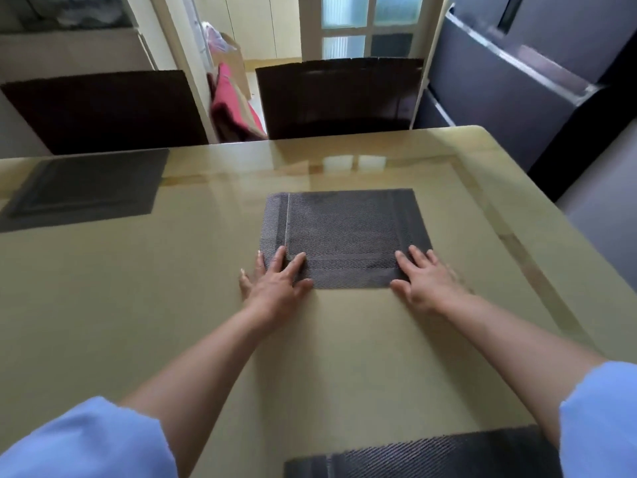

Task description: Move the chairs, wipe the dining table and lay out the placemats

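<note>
Pressing flat: left hand (275, 281) sits on the near-left corner of the mat (344, 232) and right hand (427, 284) on the near-right corner. Fingers on both are straight and spread, nothing gripped or pinched, and the right hand is a bit blurred. The mat lies on the table (138, 305), right of centre, between the person and the right chair (339, 94), with a strip of bare top between its far edge and the table's far edge. Long axis runs left-right, about parallel to that far table edge, with one long side facing the person and the other facing the chair; it looks square to the table, no obvious skew. A pale line (287, 219) runs front-to-back near its left end; can't tell if that's a seam or a fold. My read on handling: thin woven sheet, light, floppy, not fragile, lying flat with no curl. The top is glossy, so expect it to slide easily under palm pressure, which suits nudging with flat hands at two corners. To lift it, pinch a long edge at both ends, since one corner alone would likely droop. The left mat (86, 188) is already down in front of the left chair (100, 112), and the near mat (431, 457) lies at the person's edge.
</note>
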A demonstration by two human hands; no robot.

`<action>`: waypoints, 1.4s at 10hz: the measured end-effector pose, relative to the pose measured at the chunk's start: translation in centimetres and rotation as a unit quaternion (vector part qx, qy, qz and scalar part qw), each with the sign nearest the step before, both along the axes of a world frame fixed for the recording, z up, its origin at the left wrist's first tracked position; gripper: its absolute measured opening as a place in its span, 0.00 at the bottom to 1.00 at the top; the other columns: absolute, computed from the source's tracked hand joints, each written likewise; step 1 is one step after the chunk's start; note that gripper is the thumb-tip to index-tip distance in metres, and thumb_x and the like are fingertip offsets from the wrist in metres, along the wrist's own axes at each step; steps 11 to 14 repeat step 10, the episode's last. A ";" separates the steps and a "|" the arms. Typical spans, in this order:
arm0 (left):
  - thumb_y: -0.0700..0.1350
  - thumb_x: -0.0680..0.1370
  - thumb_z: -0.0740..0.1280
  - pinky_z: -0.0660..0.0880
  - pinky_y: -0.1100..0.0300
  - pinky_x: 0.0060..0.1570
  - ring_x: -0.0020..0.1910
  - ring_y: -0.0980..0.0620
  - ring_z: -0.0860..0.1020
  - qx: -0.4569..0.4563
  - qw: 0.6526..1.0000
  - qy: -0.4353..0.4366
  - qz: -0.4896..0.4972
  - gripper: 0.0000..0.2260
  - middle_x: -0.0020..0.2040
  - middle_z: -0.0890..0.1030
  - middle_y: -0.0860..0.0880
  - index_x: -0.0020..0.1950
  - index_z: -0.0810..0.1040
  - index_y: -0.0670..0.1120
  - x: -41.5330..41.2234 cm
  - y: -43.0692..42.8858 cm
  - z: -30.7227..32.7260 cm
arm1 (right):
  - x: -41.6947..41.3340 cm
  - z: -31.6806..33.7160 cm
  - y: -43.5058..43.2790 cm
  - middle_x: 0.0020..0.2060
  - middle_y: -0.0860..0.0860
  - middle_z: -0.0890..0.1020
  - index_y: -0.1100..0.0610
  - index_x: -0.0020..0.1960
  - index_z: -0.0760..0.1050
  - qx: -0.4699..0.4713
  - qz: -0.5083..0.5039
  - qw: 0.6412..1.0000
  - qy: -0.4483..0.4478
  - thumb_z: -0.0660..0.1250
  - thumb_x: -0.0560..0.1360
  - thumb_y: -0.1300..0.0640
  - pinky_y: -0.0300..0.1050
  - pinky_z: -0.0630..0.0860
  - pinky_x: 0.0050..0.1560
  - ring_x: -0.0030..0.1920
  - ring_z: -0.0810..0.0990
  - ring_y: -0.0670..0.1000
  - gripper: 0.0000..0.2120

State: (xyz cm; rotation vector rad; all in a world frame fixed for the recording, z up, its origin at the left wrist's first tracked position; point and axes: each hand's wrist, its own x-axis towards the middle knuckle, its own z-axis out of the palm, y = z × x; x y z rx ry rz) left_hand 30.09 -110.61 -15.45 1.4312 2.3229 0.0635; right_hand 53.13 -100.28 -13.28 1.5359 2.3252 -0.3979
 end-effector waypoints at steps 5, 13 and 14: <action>0.55 0.78 0.59 0.41 0.48 0.74 0.75 0.44 0.49 0.217 0.972 0.016 0.084 0.21 0.75 0.57 0.46 0.71 0.64 0.54 -0.3 13.0 -1.4 | -2.3 -2.5 10.0 0.78 0.49 0.45 0.52 0.77 0.45 0.105 -0.051 0.989 0.089 0.44 0.80 0.42 0.47 0.42 0.75 0.77 0.43 0.49 0.28; 0.50 0.82 0.52 0.37 0.52 0.72 0.77 0.50 0.45 0.195 0.980 -0.026 0.037 0.22 0.78 0.52 0.51 0.75 0.55 0.50 -0.6 13.0 -0.7 | -2.5 -3.0 11.9 0.78 0.51 0.44 0.54 0.77 0.45 0.110 -0.049 0.974 0.194 0.48 0.81 0.47 0.48 0.37 0.75 0.77 0.41 0.49 0.27; 0.50 0.82 0.52 0.37 0.52 0.72 0.77 0.50 0.45 0.195 0.980 -0.026 0.037 0.22 0.78 0.52 0.51 0.75 0.55 0.50 -0.6 13.0 -0.7 | -2.5 -3.0 11.9 0.78 0.51 0.44 0.54 0.77 0.45 0.110 -0.049 0.974 0.194 0.48 0.81 0.47 0.48 0.37 0.75 0.77 0.41 0.49 0.27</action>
